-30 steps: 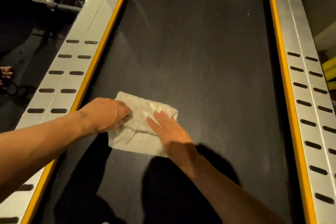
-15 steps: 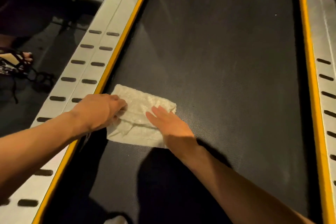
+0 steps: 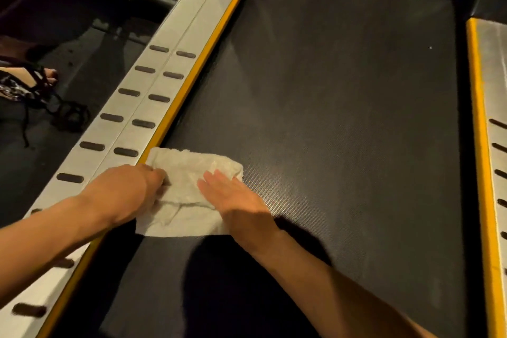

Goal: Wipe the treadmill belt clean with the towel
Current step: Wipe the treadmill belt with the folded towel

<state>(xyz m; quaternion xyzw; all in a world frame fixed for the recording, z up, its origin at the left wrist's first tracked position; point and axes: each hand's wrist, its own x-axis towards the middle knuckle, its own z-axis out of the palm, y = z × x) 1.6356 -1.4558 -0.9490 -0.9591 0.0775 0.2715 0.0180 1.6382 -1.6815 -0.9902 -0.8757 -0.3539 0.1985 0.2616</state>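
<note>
Over the last second the towel [image 3: 186,195] has slid toward 9 o'clock: it lay clear of the yellow edge strip [image 3: 192,85] and now its far corner touches that strip, low on the treadmill belt [image 3: 343,118] at about 8 o'clock. The left hand [image 3: 129,192] has fingers curled onto the towel's 9 o'clock edge, gripping it; the right hand [image 3: 233,197] lies flat with straight fingers, pressing the 3 o'clock half down. That pass looks to have reached the belt's side, so most of the belt toward 12 and 3 o'clock likely remains to wipe. No brand, label or writing is readable on towel, belt or side rail [image 3: 153,82]
</note>
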